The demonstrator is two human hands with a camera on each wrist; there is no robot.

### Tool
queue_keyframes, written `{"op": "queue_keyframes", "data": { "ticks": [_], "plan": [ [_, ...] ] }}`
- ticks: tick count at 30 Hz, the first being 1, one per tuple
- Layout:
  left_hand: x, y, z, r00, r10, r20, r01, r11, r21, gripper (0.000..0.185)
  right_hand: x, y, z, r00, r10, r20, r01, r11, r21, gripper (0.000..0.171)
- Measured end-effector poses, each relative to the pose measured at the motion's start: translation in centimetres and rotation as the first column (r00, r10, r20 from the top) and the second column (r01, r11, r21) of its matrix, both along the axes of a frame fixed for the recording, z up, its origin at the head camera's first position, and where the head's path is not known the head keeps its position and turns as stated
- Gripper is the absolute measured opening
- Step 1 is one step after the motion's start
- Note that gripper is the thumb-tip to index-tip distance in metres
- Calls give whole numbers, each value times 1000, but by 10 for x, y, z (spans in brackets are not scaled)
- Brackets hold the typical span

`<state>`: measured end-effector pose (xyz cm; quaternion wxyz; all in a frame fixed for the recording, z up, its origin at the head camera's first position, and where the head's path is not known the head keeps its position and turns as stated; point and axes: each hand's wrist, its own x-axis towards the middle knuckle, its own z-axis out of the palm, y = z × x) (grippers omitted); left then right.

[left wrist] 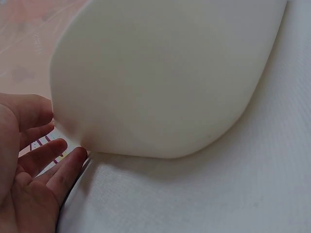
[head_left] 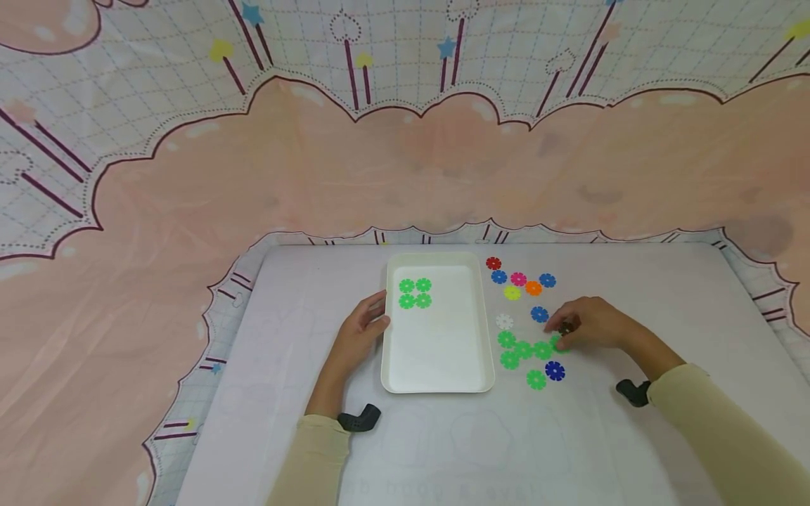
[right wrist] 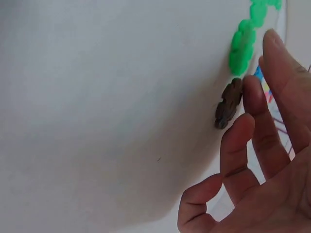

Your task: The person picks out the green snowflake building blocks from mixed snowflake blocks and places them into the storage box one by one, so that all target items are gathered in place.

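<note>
Brown flower piece [right wrist: 228,103] lies flat on white worktop [head_left: 633,309], right of white tray [head_left: 436,376], just above row of green pieces [head_left: 524,349]. Right hand [head_left: 591,323] over it, fingers [right wrist: 255,97] loose and straight, one fingertip touching its edge; grip released, holding nothing. Left hand [head_left: 361,330] rests against tray's left rim, fingers [left wrist: 65,167] straight, grip released. Four green pieces [head_left: 415,293] sit in tray's far corner. Red, blue, pink, orange, yellow, white pieces scattered further back on worktop.
</note>
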<state>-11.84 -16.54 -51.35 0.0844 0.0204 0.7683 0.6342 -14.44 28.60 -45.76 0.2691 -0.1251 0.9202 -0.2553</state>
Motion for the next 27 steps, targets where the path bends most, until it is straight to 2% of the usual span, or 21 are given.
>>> {"op": "queue_keyframes", "data": {
  "ticks": [8,18,27],
  "plan": [
    [0,0,-1,1000,-1,-2,1,1000,5,52,2,7,-3,999,32,7,-32,999,-39,31],
    [0,0,1,1000,7,-3,-7,1000,-18,52,2,4,-5,1000,10,-9,-10,1000,-3,26],
    [-1,-1,-1,1000,-5,-3,5,1000,7,53,1,6,-7,999,-12,29,13,1000,-5,21]
  ]
}}
